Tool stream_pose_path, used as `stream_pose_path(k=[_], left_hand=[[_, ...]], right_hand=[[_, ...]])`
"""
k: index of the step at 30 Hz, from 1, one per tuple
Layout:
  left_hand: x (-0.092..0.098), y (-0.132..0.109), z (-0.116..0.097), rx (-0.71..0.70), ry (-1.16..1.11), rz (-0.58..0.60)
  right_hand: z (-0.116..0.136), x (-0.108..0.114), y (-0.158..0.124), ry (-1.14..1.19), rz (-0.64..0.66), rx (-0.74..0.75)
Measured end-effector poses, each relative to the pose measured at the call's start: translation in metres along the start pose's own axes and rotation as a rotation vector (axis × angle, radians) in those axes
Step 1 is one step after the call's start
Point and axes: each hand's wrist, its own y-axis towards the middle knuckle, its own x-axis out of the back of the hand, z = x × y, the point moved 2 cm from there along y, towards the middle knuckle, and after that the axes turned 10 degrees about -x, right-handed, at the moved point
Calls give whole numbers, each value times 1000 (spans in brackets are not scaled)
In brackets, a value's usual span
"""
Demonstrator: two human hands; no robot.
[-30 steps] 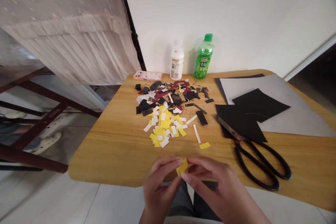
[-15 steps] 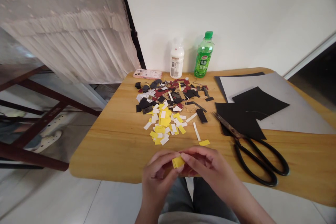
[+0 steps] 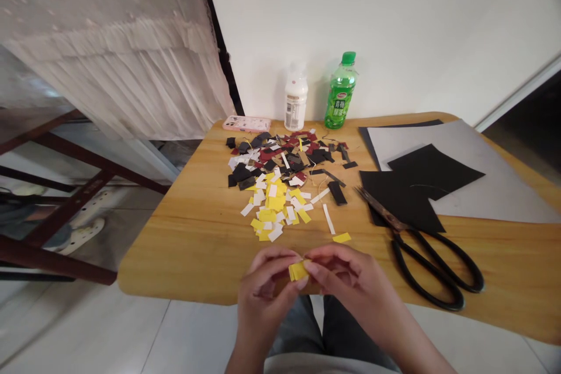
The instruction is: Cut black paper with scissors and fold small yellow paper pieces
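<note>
Turned since a second ago, the yellow paper (image 3: 298, 270) sits more level across your fingers, where it ran aslant before; against half a second ago it looks nearly the same, so your hold seems to have settled. Your left hand (image 3: 265, 286) pinches it from one side, your right hand (image 3: 350, 277) from the other, both clamped on it close together. It is over the near edge of the table (image 3: 184, 251). Layers show at its left end, so it looks folded or stacked; you can't tell which from here. That steadier grip likely makes it easier to line up. Slips (image 3: 276, 203) lie piled just beyond, the scissors (image 3: 397, 226) to your right, partly on black paper (image 3: 409, 204).
</note>
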Motion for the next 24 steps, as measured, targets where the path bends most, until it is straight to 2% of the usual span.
stream_pose_path(k=[4,6,12,15,20,24], left_hand=[[2,3,1,-11,-29,84],[4,4,2,-6,-37,105],[5,6,4,15,-138,125],[4,7,2,33,-196,148],[-2,7,-2,137,-259,27],[-5,5,-5,145,-263,-29]], right_hand=[[3,3,-8,-263,-58,169],[5,4,-10,-285,-88,241],[9,8,-6,-345,-49,347],[12,10,-6,-409,-74,441],[16,10,-9,-423,-107,547],[19,15,-12,-395,-115,645]])
